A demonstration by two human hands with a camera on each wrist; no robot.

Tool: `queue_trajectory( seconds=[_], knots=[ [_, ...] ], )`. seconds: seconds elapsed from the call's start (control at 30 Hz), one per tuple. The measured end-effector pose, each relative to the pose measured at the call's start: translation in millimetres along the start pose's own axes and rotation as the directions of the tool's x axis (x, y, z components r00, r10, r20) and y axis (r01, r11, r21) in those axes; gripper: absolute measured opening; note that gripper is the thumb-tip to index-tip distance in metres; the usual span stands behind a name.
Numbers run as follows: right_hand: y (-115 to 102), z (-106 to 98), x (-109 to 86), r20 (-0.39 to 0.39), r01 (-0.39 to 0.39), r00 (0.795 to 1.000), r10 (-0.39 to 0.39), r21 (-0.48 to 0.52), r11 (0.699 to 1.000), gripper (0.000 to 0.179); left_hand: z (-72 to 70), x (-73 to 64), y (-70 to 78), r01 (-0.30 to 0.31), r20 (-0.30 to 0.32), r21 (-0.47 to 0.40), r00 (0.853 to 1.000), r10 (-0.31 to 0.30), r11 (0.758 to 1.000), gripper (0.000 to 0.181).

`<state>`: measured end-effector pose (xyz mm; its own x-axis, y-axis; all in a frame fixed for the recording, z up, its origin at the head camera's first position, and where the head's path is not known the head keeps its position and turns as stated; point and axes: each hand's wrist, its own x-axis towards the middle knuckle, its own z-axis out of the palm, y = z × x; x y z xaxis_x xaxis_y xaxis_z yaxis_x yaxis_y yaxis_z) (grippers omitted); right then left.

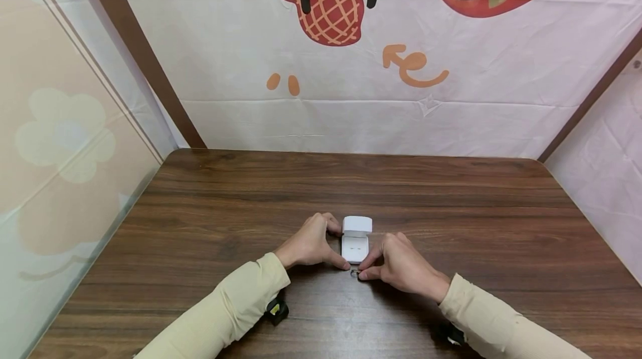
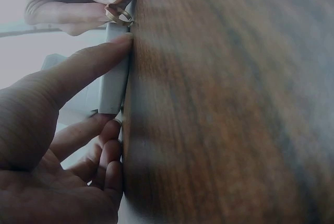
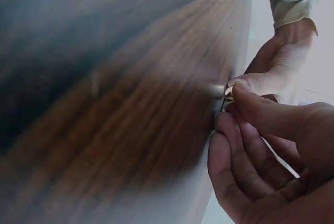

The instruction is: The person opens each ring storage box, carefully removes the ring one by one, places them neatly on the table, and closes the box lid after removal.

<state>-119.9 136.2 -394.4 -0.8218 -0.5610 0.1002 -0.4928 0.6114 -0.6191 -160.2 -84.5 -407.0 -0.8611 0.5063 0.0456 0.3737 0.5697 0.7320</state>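
A small white ring box [image 1: 355,254] stands on the table with its lid up, its white insert showing small slits. My left hand [image 1: 314,242] holds the box from the left, the thumb at its front corner and the fingers farther back along its side. In the left wrist view, the box's white side [image 2: 114,91] lies between the thumb and the index finger. Just in front of the box, my right hand [image 1: 403,264] pinches a gold-coloured ring [image 2: 119,15] between thumb and index finger. The ring [image 3: 228,93] is partly covered by the fingertips in the right wrist view.
The brown wood-grain table [image 1: 241,192] spreads around both hands. A printed cloth wall [image 1: 351,119] rises behind its far edge, with more printed cloth at the left and right. Dark wrist devices [image 1: 277,310] sit under the sleeves.
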Motion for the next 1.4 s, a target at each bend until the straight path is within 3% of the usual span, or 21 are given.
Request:
queue_trajectory(
  seconds=[0.8, 1.4],
  knots=[
    [0.6, -1.7, 0.5, 0.014, -0.009, 1.0, 0.008, 0.02, 1.0, 0.008, -0.8, 0.3, 0.7, 0.017, 0.006, -0.001, 1.0, -0.017, 1.0, 0.053],
    [2.4, -4.3, -0.5, -0.019, 0.001, 1.0, 0.0, 0.044, 0.999, 0.01, -1.0, -0.3, 1.0, -0.001, 0.005, -0.004, 1.0, 0.001, 1.0, 0.051]
  ],
)
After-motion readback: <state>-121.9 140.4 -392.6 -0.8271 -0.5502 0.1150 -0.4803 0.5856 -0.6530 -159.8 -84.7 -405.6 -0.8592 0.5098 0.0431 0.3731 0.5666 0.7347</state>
